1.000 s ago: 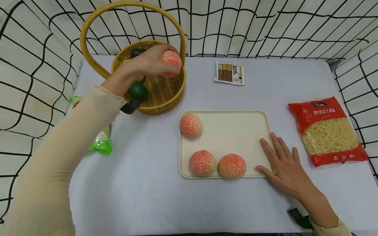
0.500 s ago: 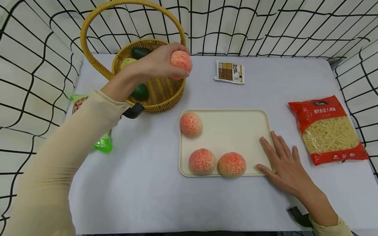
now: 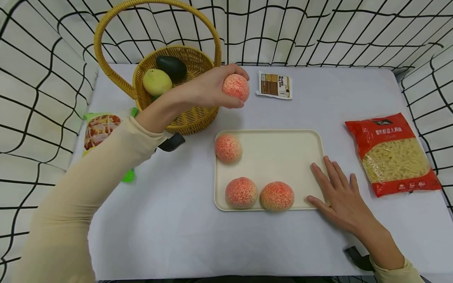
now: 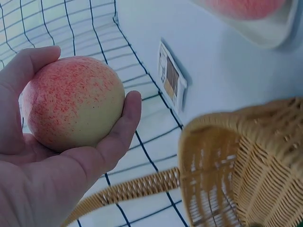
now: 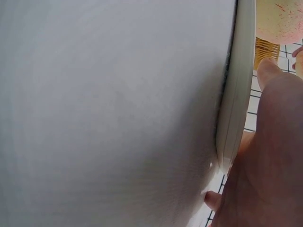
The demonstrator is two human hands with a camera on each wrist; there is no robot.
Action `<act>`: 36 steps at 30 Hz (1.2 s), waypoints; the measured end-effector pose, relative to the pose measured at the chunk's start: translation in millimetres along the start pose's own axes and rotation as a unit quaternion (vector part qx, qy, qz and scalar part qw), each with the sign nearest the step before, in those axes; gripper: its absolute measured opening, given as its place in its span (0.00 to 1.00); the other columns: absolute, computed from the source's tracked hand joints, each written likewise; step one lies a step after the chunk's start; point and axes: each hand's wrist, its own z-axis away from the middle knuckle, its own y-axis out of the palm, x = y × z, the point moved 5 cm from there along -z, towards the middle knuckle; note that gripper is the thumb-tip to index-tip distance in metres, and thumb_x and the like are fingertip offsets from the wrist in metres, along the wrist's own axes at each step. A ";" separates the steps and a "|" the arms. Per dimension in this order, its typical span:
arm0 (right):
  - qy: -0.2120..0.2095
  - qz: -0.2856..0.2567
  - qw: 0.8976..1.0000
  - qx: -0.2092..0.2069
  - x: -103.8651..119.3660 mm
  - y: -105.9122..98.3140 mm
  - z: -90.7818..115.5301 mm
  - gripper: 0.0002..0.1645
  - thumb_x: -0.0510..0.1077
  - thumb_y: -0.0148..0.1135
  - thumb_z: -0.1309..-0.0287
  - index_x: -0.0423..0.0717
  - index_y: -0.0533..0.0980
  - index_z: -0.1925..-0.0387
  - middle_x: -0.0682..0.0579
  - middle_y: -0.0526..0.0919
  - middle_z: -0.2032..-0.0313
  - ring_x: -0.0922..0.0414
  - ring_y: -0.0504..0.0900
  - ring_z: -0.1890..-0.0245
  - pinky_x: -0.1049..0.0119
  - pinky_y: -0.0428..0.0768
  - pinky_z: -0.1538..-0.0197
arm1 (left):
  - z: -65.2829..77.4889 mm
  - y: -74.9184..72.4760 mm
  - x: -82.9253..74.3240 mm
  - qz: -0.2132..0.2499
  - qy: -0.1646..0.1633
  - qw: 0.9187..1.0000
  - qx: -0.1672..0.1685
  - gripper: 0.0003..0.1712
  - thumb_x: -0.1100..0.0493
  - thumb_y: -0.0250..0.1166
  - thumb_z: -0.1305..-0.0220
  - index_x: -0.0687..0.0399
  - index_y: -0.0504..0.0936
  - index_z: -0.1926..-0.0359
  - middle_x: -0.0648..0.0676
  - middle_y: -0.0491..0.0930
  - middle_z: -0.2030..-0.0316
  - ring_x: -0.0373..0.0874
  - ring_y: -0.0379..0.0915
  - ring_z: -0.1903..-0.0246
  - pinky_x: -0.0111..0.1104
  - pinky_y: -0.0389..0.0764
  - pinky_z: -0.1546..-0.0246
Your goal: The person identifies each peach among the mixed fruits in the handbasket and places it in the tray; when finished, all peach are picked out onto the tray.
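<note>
A red-speckled peach [image 4: 75,101] is gripped in my left hand [image 3: 216,88], fingers and thumb curled round it, above the right rim of the wicker basket [image 3: 198,120]. Inside the basket lie a yellow-green round fruit [image 3: 157,82] and a dark green avocado-like fruit [image 3: 171,67]; my forearm hides part of the interior. On the cream tray [image 3: 283,153] sit three more peaches: one peach [image 3: 228,148] at the left, another peach [image 3: 242,193] at the lower left, and a third peach [image 3: 277,196] at bottom middle. My right hand [image 3: 337,196] rests with spread fingers on the tray's right edge.
A red pasta bag [image 3: 396,155] lies at the right. Behind the tray is a small brown-and-white packet [image 3: 274,85]. A green food bag [image 3: 100,129] is partly covered by my left sleeve. Black wire mesh [image 3: 269,35] borders the white table. The basket's tall handle [image 3: 157,4] arches upward.
My left hand has carried the peach rightward from over the basket's inside to past its right rim, uncovering the fruits within. My right hand has stayed in place on the tray.
</note>
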 end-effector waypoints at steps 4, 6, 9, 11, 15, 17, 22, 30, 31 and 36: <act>0.000 -0.001 1.000 -0.001 -0.2 -0.1 -0.2 0.61 0.65 0.66 0.37 0.62 0.45 0.13 0.45 0.37 0.12 0.37 0.43 0.14 0.18 0.41 0.23 | -3.4 11.4 -4.2 -0.005 0.018 1.000 0.013 0.36 0.59 0.71 0.35 0.54 0.68 0.28 0.58 0.75 0.39 0.48 0.77 0.49 0.34 0.84 0.49; 0.000 0.000 1.000 0.000 -0.4 -0.1 -0.3 0.61 0.65 0.66 0.37 0.62 0.45 0.13 0.45 0.37 0.12 0.37 0.43 0.14 0.18 0.42 0.24 | -4.8 17.4 -6.2 0.000 0.023 1.000 0.020 0.36 0.60 0.72 0.35 0.54 0.68 0.29 0.57 0.75 0.39 0.48 0.78 0.49 0.34 0.85 0.49; 0.002 -0.001 1.000 0.003 -0.4 -0.6 -0.8 0.60 0.66 0.65 0.37 0.62 0.45 0.13 0.45 0.37 0.12 0.37 0.42 0.14 0.18 0.41 0.23 | -6.4 26.6 -8.6 0.006 0.025 0.999 0.031 0.36 0.61 0.72 0.35 0.53 0.68 0.29 0.56 0.76 0.40 0.47 0.78 0.50 0.35 0.85 0.49; 0.003 0.000 1.000 0.004 -0.3 -0.7 -0.8 0.60 0.66 0.65 0.37 0.63 0.45 0.13 0.45 0.37 0.12 0.37 0.43 0.15 0.18 0.42 0.24 | -8.2 32.9 -9.6 0.006 0.030 0.999 0.038 0.36 0.61 0.72 0.35 0.53 0.69 0.29 0.56 0.76 0.39 0.47 0.78 0.49 0.35 0.85 0.49; 0.000 -0.001 1.000 0.001 -0.3 -0.5 -0.5 0.60 0.65 0.65 0.37 0.63 0.44 0.13 0.45 0.37 0.12 0.37 0.42 0.14 0.18 0.41 0.23 | -11.8 44.9 -11.5 0.002 0.042 0.998 0.050 0.36 0.60 0.72 0.35 0.54 0.69 0.29 0.56 0.75 0.36 0.47 0.78 0.48 0.36 0.84 0.47; -0.002 -0.001 1.000 -0.003 -0.4 -0.2 -0.2 0.60 0.65 0.65 0.36 0.62 0.45 0.13 0.45 0.37 0.12 0.38 0.42 0.14 0.19 0.41 0.23 | -12.8 51.0 -12.5 0.004 0.046 0.997 0.057 0.37 0.60 0.72 0.35 0.54 0.69 0.28 0.56 0.74 0.35 0.47 0.79 0.47 0.37 0.85 0.46; -0.002 -0.004 1.000 -0.002 -0.4 0.4 -0.2 0.59 0.66 0.64 0.35 0.63 0.44 0.13 0.46 0.37 0.12 0.39 0.41 0.14 0.19 0.39 0.22 | -13.7 66.3 -14.4 0.011 0.047 0.997 0.067 0.37 0.60 0.73 0.35 0.52 0.69 0.28 0.56 0.73 0.34 0.47 0.78 0.47 0.36 0.85 0.46; 0.003 -0.001 1.000 0.004 0.3 0.4 -0.1 0.60 0.66 0.65 0.36 0.62 0.44 0.13 0.45 0.37 0.12 0.37 0.42 0.14 0.18 0.41 0.23 | -17.7 93.2 -16.0 -0.033 0.058 0.994 0.087 0.37 0.58 0.73 0.35 0.51 0.69 0.28 0.55 0.71 0.33 0.46 0.72 0.41 0.36 0.82 0.43; 0.004 0.000 1.000 0.005 0.3 0.4 -0.2 0.60 0.66 0.64 0.36 0.62 0.44 0.13 0.45 0.37 0.12 0.37 0.42 0.14 0.18 0.41 0.23 | -18.6 96.3 -16.3 -0.040 0.059 0.993 0.092 0.38 0.57 0.73 0.35 0.51 0.68 0.27 0.56 0.71 0.32 0.46 0.72 0.40 0.36 0.81 0.41; 0.007 0.005 1.000 0.010 0.5 0.0 -0.8 0.59 0.67 0.63 0.35 0.62 0.44 0.13 0.45 0.37 0.12 0.37 0.42 0.14 0.18 0.41 0.23 | -22.1 110.2 -17.1 -0.070 0.067 0.989 0.107 0.41 0.57 0.73 0.34 0.56 0.64 0.25 0.59 0.68 0.28 0.48 0.69 0.35 0.39 0.76 0.34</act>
